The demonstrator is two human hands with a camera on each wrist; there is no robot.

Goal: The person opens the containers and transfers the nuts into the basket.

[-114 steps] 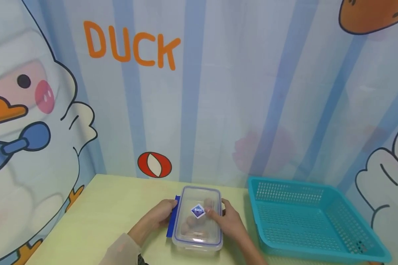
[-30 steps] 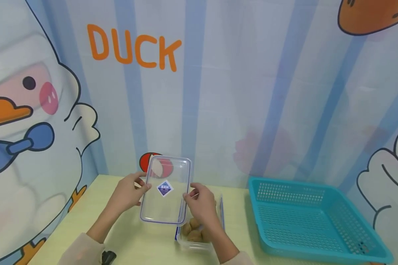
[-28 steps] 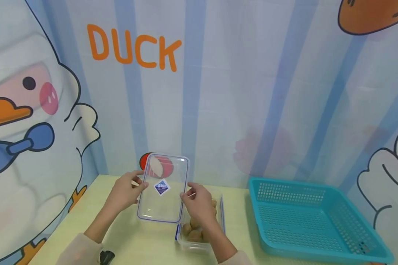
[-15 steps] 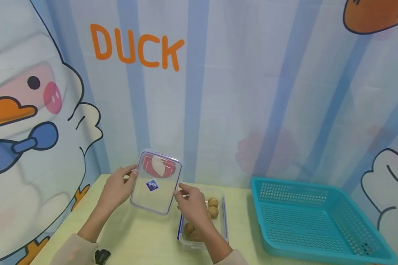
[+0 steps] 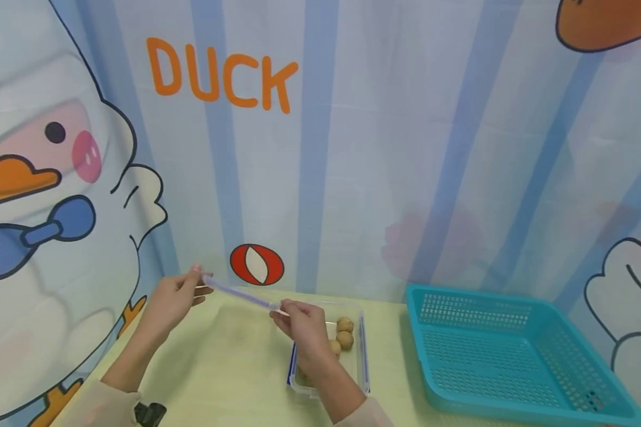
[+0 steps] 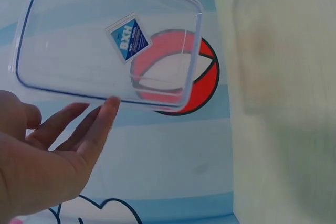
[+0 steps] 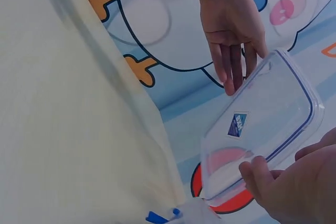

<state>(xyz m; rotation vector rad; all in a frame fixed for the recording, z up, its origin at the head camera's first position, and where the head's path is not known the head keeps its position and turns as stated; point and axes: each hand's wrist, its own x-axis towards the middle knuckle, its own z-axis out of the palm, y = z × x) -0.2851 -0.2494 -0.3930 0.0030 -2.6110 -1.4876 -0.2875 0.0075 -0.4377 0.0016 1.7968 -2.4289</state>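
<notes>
Edge-on in the head view, a clear plastic lid with a violet seal is held in the air between both hands. My left hand holds its far left edge near the thumb tip, with the other fingers fairly straight. My right hand pinches the opposite edge between thumb and fingers. The lid shows its blue BXH sticker in the left wrist view. Below my right hand stands the clear food container, lidless, with several brown, walnut-like balls inside. My right forearm hides part of it.
A turquoise perforated basket sits on the right of the pale yellow table. Behind the table hangs a striped duck-print curtain. A black device is strapped at my left wrist.
The lid was on the container at first. Both hands lifted it off and carried it left. Over the last half second it has tilted from face-on to edge-on, uncovering more balls.
</notes>
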